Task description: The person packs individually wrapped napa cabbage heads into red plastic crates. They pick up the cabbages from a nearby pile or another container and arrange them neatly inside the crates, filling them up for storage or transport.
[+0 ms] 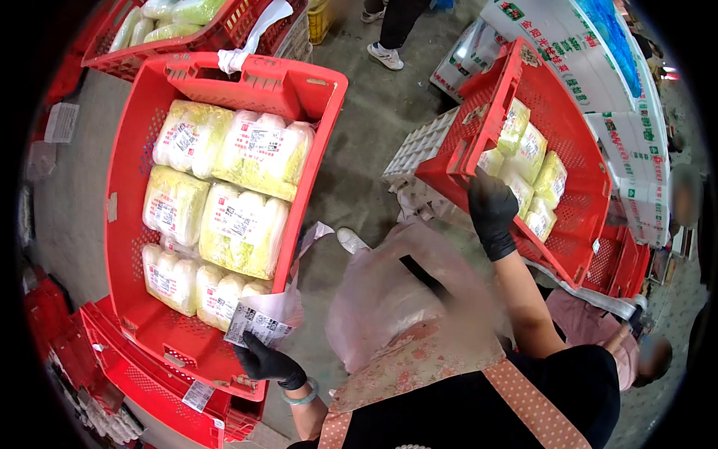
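My left hand (269,362), in a black glove, holds a sheet of printed labels (255,325) over the near right corner of a large red plastic crate (115,224). Film-wrapped packs of baby napa cabbage (244,230) lie in rows inside that crate, white stems and yellow-green leaves showing, each with a printed label. My right hand (492,207), also black-gloved, is closed at the rim of a second red crate (566,247). Smaller wrapped, labelled cabbage packs (530,146) are piled in it. The glove hides part of that rim, and the fingertips are hard to see.
White cartons with printing (634,134) are stacked behind the right crate, which stands by a white plastic crate (420,140). Another red crate of cabbage (168,42) is at top left. A person's shoe (386,56) shows on the concrete floor; another person sits at lower right.
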Demonstrator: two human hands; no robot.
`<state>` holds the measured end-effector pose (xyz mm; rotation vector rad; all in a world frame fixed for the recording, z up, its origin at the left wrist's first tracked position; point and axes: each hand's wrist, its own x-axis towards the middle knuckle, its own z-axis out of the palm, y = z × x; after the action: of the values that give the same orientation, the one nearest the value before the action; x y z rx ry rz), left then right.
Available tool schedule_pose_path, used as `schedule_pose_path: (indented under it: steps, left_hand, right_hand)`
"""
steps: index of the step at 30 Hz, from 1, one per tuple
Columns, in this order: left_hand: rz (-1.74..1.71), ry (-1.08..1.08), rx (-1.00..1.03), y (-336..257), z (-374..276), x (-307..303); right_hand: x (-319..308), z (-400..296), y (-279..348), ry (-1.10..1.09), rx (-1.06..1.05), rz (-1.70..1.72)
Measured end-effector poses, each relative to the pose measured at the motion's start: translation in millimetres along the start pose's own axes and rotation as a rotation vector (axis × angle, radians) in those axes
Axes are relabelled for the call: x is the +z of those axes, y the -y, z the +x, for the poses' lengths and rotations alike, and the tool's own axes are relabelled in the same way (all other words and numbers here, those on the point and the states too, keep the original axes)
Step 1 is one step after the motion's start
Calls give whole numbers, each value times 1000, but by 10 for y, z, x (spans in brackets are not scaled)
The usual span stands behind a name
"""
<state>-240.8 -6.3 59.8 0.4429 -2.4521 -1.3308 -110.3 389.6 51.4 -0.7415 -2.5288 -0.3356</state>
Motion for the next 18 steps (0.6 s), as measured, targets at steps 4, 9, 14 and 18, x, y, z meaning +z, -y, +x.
schedule_pose_path:
  steps: [4,9,14,18]
  left_hand:
    - [-23,-41,102,-62,9,62]
    - [-7,32,127,-47,16,28]
    - [-73,81,29,-97,-19,25]
    - [-116,-17,60,-44,-53,30]
  right_hand:
    - [11,-40,-19,109,-31,-169]
    - [7,-44,-1,80,-19,-79]
    - [22,-79,-22,85,-10,-17]
    - [30,-64,-44,22,-67,-72]
